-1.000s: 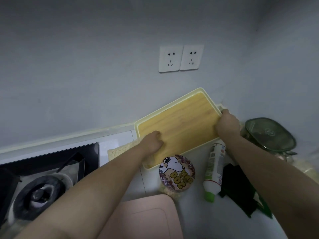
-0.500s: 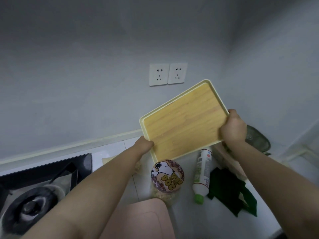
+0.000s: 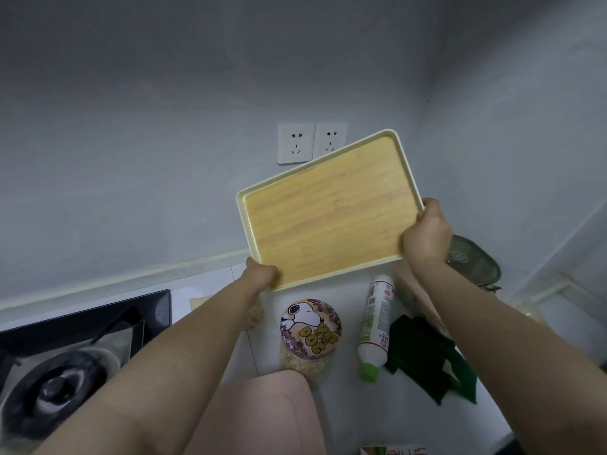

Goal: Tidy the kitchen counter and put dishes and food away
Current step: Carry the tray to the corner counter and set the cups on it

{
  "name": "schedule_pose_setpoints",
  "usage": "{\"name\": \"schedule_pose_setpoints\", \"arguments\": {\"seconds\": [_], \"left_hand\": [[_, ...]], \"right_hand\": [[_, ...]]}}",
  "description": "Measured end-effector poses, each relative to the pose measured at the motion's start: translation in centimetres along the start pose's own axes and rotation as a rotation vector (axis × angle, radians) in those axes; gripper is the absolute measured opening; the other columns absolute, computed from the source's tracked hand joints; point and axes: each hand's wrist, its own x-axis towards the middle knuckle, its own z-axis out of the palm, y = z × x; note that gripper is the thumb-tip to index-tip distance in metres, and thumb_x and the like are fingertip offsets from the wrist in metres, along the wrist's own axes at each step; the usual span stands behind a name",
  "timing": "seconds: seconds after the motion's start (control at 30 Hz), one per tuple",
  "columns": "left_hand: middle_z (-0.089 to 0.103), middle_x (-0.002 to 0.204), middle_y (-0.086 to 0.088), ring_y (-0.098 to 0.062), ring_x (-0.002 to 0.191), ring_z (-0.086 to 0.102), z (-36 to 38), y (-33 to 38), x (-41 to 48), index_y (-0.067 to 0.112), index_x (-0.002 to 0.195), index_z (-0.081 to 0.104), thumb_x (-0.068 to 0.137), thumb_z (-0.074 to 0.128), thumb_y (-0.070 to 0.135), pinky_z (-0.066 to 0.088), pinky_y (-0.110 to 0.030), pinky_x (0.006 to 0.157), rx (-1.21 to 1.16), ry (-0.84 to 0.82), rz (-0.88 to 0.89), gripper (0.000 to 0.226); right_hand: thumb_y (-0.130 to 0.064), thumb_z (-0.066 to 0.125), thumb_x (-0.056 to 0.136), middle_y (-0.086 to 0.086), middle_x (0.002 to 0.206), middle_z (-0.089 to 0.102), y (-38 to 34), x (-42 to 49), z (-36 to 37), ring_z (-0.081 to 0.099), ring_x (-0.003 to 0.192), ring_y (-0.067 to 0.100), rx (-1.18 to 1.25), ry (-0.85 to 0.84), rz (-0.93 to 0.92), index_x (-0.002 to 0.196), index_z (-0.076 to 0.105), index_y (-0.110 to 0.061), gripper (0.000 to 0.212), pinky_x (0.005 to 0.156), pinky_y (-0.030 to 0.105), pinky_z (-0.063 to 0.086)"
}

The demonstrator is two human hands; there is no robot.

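A wood-patterned tray with a cream rim [image 3: 328,211] is held up off the counter, tilted, in front of the grey wall. My left hand [image 3: 261,275] grips its lower left corner. My right hand [image 3: 427,236] grips its right edge near the lower right corner. Below the tray on the white counter [image 3: 345,399] stand a jar with a cartoon-dog lid [image 3: 310,330] and a white bottle with a green cap [image 3: 376,323], which lies on its side.
A gas hob [image 3: 65,362] fills the left of the counter. A dark green cloth [image 3: 427,359] lies right of the bottle, and a green-lidded container [image 3: 473,261] sits in the corner. A pink lid [image 3: 262,418] is at the near edge. Two wall sockets [image 3: 312,142] sit behind the tray.
The tray rose from leaning on the counter against the wall to being held in the air. My left hand shifted from the tray's face to its lower left corner.
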Motion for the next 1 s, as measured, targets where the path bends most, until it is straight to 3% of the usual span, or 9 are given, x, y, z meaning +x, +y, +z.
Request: {"name": "schedule_pose_setpoints", "arguments": {"seconds": [0.13,0.2,0.33,0.43,0.57,0.67,0.8,0.9,1.0], "left_hand": [[0.053,0.089,-0.009,-0.021,0.072,0.047,-1.2,-0.6,-0.4,0.005,0.106,0.050,0.087,0.049,0.004,0.036,-0.026,0.060,-0.018,0.094,0.110,0.019],[0.052,0.082,-0.009,-0.019,0.064,0.044,-2.3,-0.8,-1.0,0.003,0.094,0.053,0.087,0.046,0.003,0.033,-0.025,0.054,-0.047,0.128,0.129,0.010],[0.049,0.084,-0.010,-0.022,0.070,0.045,-4.3,-1.1,-1.8,0.007,0.088,0.050,0.092,0.037,0.007,0.041,-0.031,0.067,-0.169,0.185,0.174,0.013],[0.049,0.082,-0.007,-0.024,0.075,0.048,-5.6,-1.3,-3.1,0.006,0.100,0.051,0.095,0.032,0.010,0.049,-0.040,0.078,-0.238,0.230,0.156,0.020],[0.053,0.083,-0.009,-0.028,0.082,0.051,-7.2,-2.0,-5.4,0.005,0.107,0.054,0.095,0.032,0.010,0.052,-0.047,0.090,-0.285,0.319,0.116,0.026],[0.054,0.096,-0.013,-0.030,0.086,0.052,-10.0,-3.3,-7.7,0.002,0.110,0.055,0.096,0.032,0.009,0.053,-0.045,0.085,-0.298,0.364,0.144,0.028],[0.051,0.084,-0.009,-0.027,0.078,0.049,-14.5,-5.4,-10.5,0.004,0.093,0.054,0.094,0.034,0.008,0.048,-0.032,0.060,-0.313,0.417,0.164,0.020],[0.053,0.088,-0.012,-0.026,0.077,0.049,-18.5,-7.9,-13.1,0.006,0.088,0.052,0.094,0.035,0.009,0.049,-0.034,0.069,-0.334,0.454,0.142,0.019],[0.057,0.090,-0.015,-0.028,0.077,0.053,-22.9,-11.4,-16.3,0.005,0.090,0.054,0.092,0.036,0.010,0.049,-0.035,0.068,-0.343,0.520,0.128,0.019]], "right_hand": [[0.005,0.036,0.085,0.022,0.102,0.063,0.1,-0.1,0.2,0.056,0.094,0.041,0.013,-0.013,0.063,0.118,0.051,-0.007,0.038,0.076,0.040,0.044],[0.006,0.037,0.084,0.022,0.101,0.064,-0.1,-0.5,0.0,0.057,0.094,0.041,0.004,-0.026,0.091,0.115,0.052,-0.005,0.037,0.074,0.039,0.044],[0.006,0.041,0.079,0.022,0.098,0.065,-1.2,-1.7,-0.6,0.058,0.090,0.041,0.000,-0.060,0.138,0.111,0.054,-0.003,0.036,0.074,0.041,0.046],[0.005,0.042,0.080,0.020,0.100,0.064,-2.3,-3.2,-1.2,0.059,0.090,0.039,-0.009,-0.092,0.169,0.108,0.054,-0.004,0.033,0.071,0.039,0.048],[0.003,0.043,0.083,0.018,0.096,0.062,-3.6,-5.3,-1.9,0.052,0.079,0.032,-0.030,-0.142,0.195,0.102,0.055,-0.002,0.023,0.063,0.032,0.039],[0.000,0.043,0.083,0.016,0.094,0.062,-5.3,-7.9,-2.3,0.051,0.077,0.031,-0.018,-0.171,0.199,0.100,0.056,-0.003,0.021,0.066,0.035,0.046],[-0.002,0.046,0.082,0.020,0.101,0.063,-7.8,-11.5,-1.9,0.059,0.092,0.039,0.008,-0.215,0.208,0.102,0.058,-0.003,0.024,0.071,0.035,0.045],[-0.001,0.047,0.081,0.022,0.103,0.063,-10.4,-15.2,-1.5,0.059,0.096,0.040,0.033,-0.247,0.198,0.101,0.059,-0.002,0.024,0.072,0.034,0.042],[-0.002,0.046,0.082,0.022,0.103,0.063,-13.3,-19.8,-1.3,0.058,0.095,0.039,0.049,-0.303,0.166,0.100,0.059,-0.001,0.022,0.071,0.033,0.041]]}}
